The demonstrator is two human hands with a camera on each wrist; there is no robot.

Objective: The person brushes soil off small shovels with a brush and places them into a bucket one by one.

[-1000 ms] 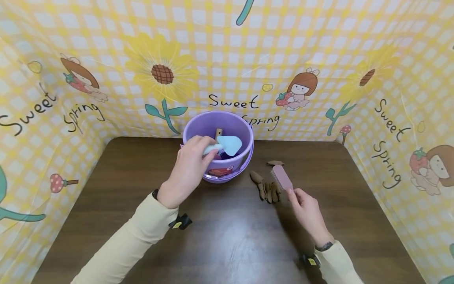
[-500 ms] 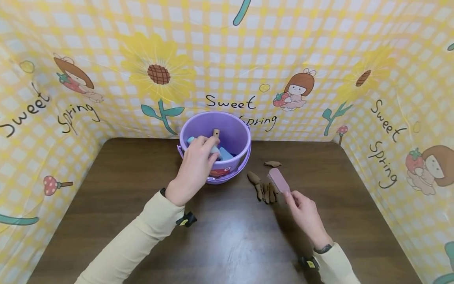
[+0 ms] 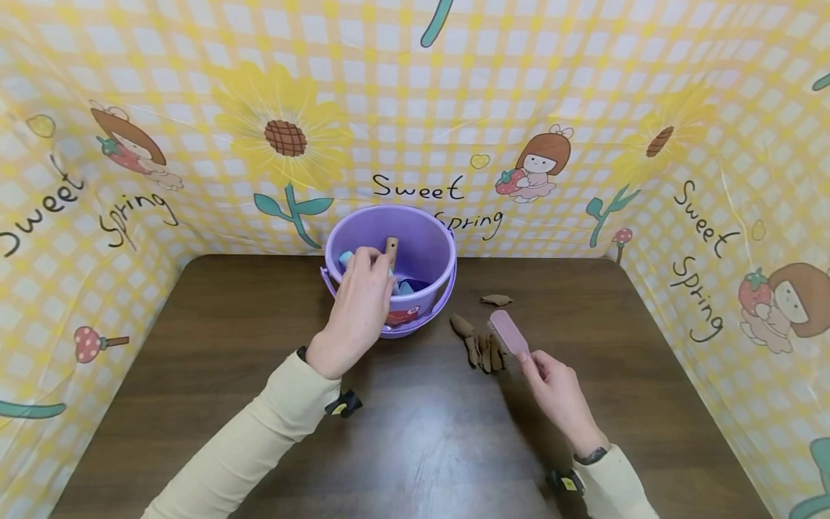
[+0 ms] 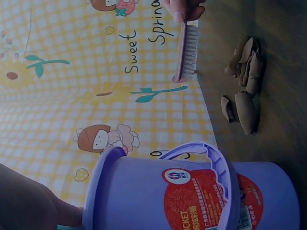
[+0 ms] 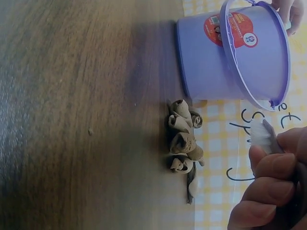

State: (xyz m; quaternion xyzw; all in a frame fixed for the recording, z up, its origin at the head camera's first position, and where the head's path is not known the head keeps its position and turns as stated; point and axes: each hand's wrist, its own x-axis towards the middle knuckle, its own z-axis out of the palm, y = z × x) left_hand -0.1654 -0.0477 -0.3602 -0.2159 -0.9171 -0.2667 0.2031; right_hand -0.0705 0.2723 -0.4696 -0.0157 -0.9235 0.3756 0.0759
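Observation:
My left hand (image 3: 359,306) reaches over the near rim of a purple bucket (image 3: 424,241). It grips a light blue toy shovel by the handle; the handle's end (image 3: 346,257) shows left of the fingers, and the blade (image 3: 405,287) lies low inside the bucket. Fingers hide the middle of the handle. In my right hand (image 3: 559,393) is a pink brush (image 3: 509,333), pinched by its handle, bristles facing left. Beneath and left of the brush lie several curled brown pieces (image 3: 485,352), like dry leaves, on the table.
A wooden handle with a hole (image 3: 392,247) leans inside the bucket, above dark blue contents. One brown piece (image 3: 496,300) lies apart, behind the others. A yellow checked cloth (image 3: 402,101) walls in the back and sides of the dark wooden table (image 3: 415,440). The bucket's bail (image 4: 218,165) hangs down.
My left hand has lowered the toy shovel from the rim's height into the bucket, its blade sinking inside. The right hand with the brush has hardly moved; the view has shifted slightly.

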